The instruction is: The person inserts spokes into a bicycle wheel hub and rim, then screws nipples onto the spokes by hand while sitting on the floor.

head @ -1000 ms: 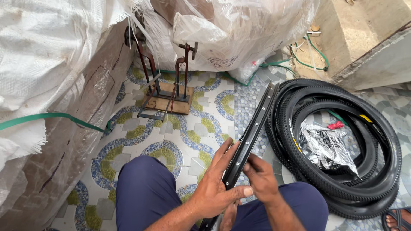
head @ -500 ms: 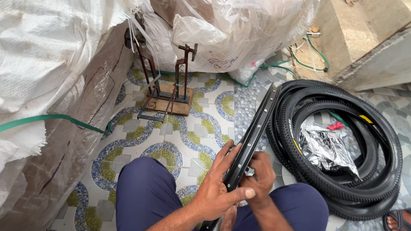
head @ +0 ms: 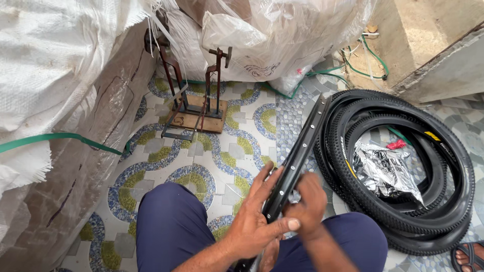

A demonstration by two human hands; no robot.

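Rim (head: 297, 156) lies edge-on between our knees, its far end by the tyres (head: 403, 166). Our right hand (head: 305, 204) has slid down from above it (half a second back) to press its inner face, fingers curled on something we cannot make out. Our left hand (head: 257, 221) cups the rim from the side, thumb across, so work on the rim goes on.

Two hands, the left hand (head: 254, 221) and the right hand (head: 305, 204), grip one black wheel rim (head: 297, 156); about three black tyres (head: 403, 166) lie stacked with one crinkled plastic bag (head: 385, 168) inside; one rusty metal stand (head: 194, 98) sits on the floor; one sandalled foot (head: 469, 256) shows
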